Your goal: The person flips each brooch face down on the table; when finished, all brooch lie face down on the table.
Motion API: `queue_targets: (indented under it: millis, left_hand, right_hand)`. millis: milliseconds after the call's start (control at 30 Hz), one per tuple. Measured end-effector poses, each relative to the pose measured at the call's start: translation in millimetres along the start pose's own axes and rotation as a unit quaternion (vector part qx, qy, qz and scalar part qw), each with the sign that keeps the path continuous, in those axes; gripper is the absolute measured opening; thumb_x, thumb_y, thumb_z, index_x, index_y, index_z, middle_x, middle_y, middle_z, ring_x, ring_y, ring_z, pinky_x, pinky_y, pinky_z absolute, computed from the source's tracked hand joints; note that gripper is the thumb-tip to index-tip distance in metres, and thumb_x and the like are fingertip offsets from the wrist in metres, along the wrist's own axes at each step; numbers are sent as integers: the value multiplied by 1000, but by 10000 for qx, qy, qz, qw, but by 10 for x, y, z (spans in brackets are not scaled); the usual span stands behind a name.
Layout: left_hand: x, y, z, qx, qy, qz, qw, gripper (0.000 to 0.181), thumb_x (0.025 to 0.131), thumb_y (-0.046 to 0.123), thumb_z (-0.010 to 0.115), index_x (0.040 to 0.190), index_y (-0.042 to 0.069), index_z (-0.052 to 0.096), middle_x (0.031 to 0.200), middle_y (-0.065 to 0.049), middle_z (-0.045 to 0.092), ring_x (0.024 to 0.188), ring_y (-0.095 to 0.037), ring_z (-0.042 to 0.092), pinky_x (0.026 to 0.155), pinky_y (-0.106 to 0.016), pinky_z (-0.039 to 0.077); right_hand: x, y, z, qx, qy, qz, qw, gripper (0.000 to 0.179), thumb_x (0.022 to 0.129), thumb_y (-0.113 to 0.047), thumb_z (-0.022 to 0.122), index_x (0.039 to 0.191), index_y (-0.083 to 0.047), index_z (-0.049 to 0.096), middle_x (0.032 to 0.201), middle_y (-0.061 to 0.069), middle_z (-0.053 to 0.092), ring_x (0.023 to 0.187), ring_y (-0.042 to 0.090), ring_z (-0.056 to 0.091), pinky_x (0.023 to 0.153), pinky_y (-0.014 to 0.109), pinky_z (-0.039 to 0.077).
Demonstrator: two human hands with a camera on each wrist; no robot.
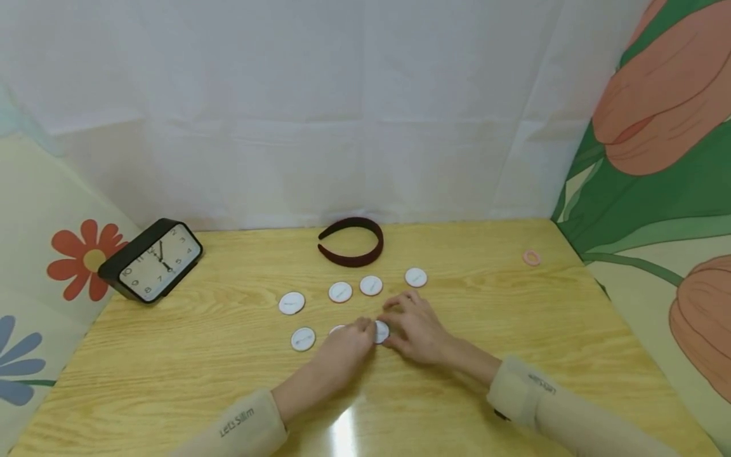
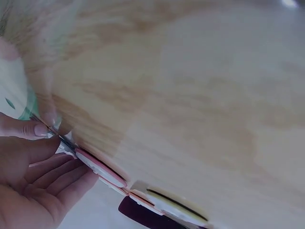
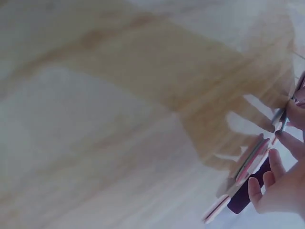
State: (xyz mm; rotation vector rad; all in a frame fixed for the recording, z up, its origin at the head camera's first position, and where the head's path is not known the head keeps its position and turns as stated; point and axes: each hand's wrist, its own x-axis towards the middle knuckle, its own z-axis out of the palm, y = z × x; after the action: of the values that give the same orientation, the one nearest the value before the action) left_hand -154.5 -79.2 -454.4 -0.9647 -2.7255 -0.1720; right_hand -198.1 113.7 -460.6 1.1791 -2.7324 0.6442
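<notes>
A round white pin badge (image 1: pixel 382 332), pin side up, is between my two hands over the table. My left hand (image 1: pixel 346 353) has curled fingers and grips the badge at its left edge. From the right, my right hand (image 1: pixel 421 331) pinches the same badge between thumb and fingertips. Close behind the left hand, another badge (image 1: pixel 335 329) is partly hidden. Seen edge-on in the left wrist view, a pink-rimmed badge (image 2: pixel 101 168) lies beyond the left hand's fingers. In the right wrist view, the right hand's fingers (image 3: pixel 275 162) spread near a red-rimmed badge (image 3: pixel 252 161).
Several more badges lie pin side up, including one at left (image 1: pixel 292 303), one at front left (image 1: pixel 303 339) and one at back right (image 1: pixel 415 277). Behind them is a dark red headband (image 1: pixel 374 249). A black clock (image 1: pixel 154 259) stands at left, a pink ring (image 1: pixel 532 258) at right.
</notes>
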Motion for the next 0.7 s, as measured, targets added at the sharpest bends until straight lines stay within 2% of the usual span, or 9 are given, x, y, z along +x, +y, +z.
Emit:
queue_targets:
  millis: [167,267,433,533,633,700]
  left_hand:
    - [19,13,-16,-3,-141,-85,9999,27,77,-10,68,103,-6,61,98,-17,64,75,-25,66,61,-34,57]
    - [36,17,-51,-203,-61,-201,9996,22,83,-1,69,103,-5,60,97,-16,64,74,-26,66,59,-35,57]
    - [122,52,-115,-681,358,-86,9970,38,89,18,73,116,-6,60,107,-18,64,98,-31,64,81,-37,57]
    - [208,110,-116,-725,560,49,9958,42,89,20,73,118,-8,59,109,-19,64,104,-33,62,90,-38,54]
    - [286,200,-89,-685,577,123,9959,41,90,21,71,116,-8,59,110,-22,64,106,-37,62,93,-42,52]
    - [323,263,-61,-629,483,131,9968,43,91,22,69,118,-10,58,114,-26,63,111,-41,60,96,-46,50]
  right_hand:
    - [-25,-5,-10,-80,-46,-93,9999,42,85,-28,76,120,-8,68,128,10,58,118,25,43,100,46,38]
    - [-29,0,-8,-18,87,-150,9998,45,85,-27,76,123,-6,66,126,10,60,117,23,45,101,42,40]
    - [-86,37,-36,-104,677,-317,9972,46,82,-29,79,121,-8,67,116,7,62,110,21,50,91,36,48]
    - [-143,75,-97,-158,959,-344,9947,46,80,-28,80,119,-7,67,113,6,62,107,21,52,88,35,51]
    - [-216,107,-181,-194,983,-310,9945,47,81,-27,79,118,-2,66,115,8,62,108,22,54,92,36,50]
    - [-278,129,-230,-271,872,-276,9954,47,83,-27,78,118,1,65,117,9,62,111,23,55,95,37,49]
